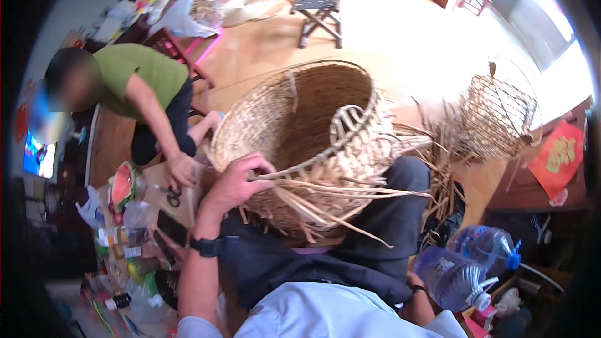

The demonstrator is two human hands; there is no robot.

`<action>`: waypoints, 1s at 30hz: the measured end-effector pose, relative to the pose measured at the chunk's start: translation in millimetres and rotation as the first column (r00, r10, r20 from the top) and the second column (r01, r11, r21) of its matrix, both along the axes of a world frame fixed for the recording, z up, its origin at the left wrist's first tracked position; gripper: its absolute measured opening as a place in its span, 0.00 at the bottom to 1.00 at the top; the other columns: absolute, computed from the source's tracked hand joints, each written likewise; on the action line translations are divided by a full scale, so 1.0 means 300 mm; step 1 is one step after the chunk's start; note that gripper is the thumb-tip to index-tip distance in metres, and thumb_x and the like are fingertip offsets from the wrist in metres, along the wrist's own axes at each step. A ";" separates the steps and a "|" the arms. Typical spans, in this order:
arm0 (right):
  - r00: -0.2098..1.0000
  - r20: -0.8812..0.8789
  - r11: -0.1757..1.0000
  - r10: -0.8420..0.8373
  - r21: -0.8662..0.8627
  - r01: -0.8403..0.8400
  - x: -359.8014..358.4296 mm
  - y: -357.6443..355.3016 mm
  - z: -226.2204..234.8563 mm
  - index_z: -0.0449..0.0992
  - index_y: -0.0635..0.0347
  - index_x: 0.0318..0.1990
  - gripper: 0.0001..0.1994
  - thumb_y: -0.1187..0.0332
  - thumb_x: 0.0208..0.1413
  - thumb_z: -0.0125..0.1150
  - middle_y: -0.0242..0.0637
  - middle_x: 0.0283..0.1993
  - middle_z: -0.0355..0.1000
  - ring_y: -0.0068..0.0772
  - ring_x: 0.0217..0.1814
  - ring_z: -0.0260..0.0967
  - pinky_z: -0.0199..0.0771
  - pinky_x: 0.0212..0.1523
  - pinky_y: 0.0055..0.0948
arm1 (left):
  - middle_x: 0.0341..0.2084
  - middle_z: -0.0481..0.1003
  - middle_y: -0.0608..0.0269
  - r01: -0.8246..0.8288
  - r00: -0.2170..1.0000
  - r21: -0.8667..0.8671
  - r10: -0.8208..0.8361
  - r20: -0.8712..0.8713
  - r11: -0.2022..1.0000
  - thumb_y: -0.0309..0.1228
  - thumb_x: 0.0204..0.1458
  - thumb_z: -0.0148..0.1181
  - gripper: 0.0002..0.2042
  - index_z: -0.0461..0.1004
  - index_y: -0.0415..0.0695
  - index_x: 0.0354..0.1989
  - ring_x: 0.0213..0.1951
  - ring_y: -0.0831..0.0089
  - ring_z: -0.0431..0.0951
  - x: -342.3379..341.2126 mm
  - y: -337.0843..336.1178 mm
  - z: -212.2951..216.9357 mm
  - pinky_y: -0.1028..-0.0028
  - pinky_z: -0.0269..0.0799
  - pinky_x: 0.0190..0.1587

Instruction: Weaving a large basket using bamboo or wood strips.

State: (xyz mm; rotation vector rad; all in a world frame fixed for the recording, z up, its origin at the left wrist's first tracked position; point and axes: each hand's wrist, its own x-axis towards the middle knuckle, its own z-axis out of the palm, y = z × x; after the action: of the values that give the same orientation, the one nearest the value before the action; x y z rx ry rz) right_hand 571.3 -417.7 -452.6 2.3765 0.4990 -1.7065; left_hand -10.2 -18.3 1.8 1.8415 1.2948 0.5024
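Note:
A large woven straw basket (275,112) leans over my lap, its wide mouth tilted toward the far side and a handle loop on its right. My left hand (241,178) pinches the near rim with thumb and fingers. Loose straw strands (338,197) stick out to the right from beside those fingertips and hang over the basket wall. My right hand (414,280) is low at my right side, next to a large clear plastic bottle (447,278). Its fingers are mostly hidden there.
At left, a person in a green shirt (141,75) reaches toward scissors (173,196) on a cluttered low table, with a phone (172,228) and cut watermelon (122,183). Dry straw (444,169) and an openwork basket (498,116) are at right. A folding stool (318,9) stands beyond.

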 end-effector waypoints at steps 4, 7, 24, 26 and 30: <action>0.946 -0.319 0.747 0.058 0.642 0.170 0.037 0.502 0.404 0.81 0.62 0.40 0.08 0.66 0.63 0.63 0.33 0.33 0.79 0.25 0.30 0.74 0.74 0.32 0.27 | 0.34 0.75 0.63 0.016 0.997 0.004 -0.016 0.069 1.000 0.27 0.52 0.70 0.09 0.79 0.38 0.40 0.41 0.72 0.76 -0.045 -0.024 -0.010 0.73 0.72 0.49; 0.980 -0.119 0.363 -0.162 0.916 0.171 0.136 0.719 0.624 0.77 0.59 0.35 0.09 0.65 0.68 0.62 0.21 0.28 0.66 0.14 0.31 0.60 0.60 0.32 0.21 | 0.35 0.76 0.62 0.010 0.993 0.000 -0.010 0.118 1.000 0.28 0.53 0.70 0.10 0.80 0.38 0.40 0.42 0.71 0.77 -0.041 -0.019 -0.030 0.71 0.72 0.50; 0.676 0.543 -0.307 0.499 0.840 -0.448 -1.115 1.158 1.619 0.78 0.55 0.48 0.12 0.75 0.57 0.68 0.41 0.35 0.73 0.47 0.33 0.77 0.75 0.32 0.42 | 0.35 0.81 0.56 -0.147 0.988 0.075 0.144 0.051 0.986 0.32 0.52 0.67 0.11 0.78 0.40 0.41 0.40 0.63 0.83 0.011 -0.046 -0.055 0.67 0.77 0.47; 0.652 0.591 -0.321 0.475 0.806 -0.497 -1.141 1.173 1.625 0.79 0.54 0.50 0.13 0.75 0.57 0.67 0.40 0.34 0.71 0.47 0.32 0.76 0.75 0.31 0.42 | 0.37 0.81 0.54 -0.137 0.990 0.098 0.134 0.040 0.986 0.33 0.53 0.67 0.11 0.79 0.40 0.41 0.42 0.59 0.83 0.011 -0.043 -0.055 0.65 0.77 0.47; 0.520 0.673 -0.410 0.526 0.737 -0.538 -1.156 1.203 1.555 0.77 0.52 0.58 0.20 0.75 0.57 0.64 0.40 0.37 0.69 0.45 0.33 0.75 0.76 0.32 0.41 | 0.40 0.81 0.52 -0.067 0.998 0.138 0.066 0.010 0.988 0.33 0.55 0.65 0.12 0.81 0.40 0.44 0.45 0.54 0.82 -0.006 -0.037 -0.069 0.62 0.76 0.49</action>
State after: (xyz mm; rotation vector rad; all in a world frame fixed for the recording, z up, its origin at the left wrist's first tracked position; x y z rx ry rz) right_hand 224.5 -56.7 14.0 1.5121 3.1936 -0.5534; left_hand -12.2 -29.5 -18.8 1.9139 1.3509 0.6467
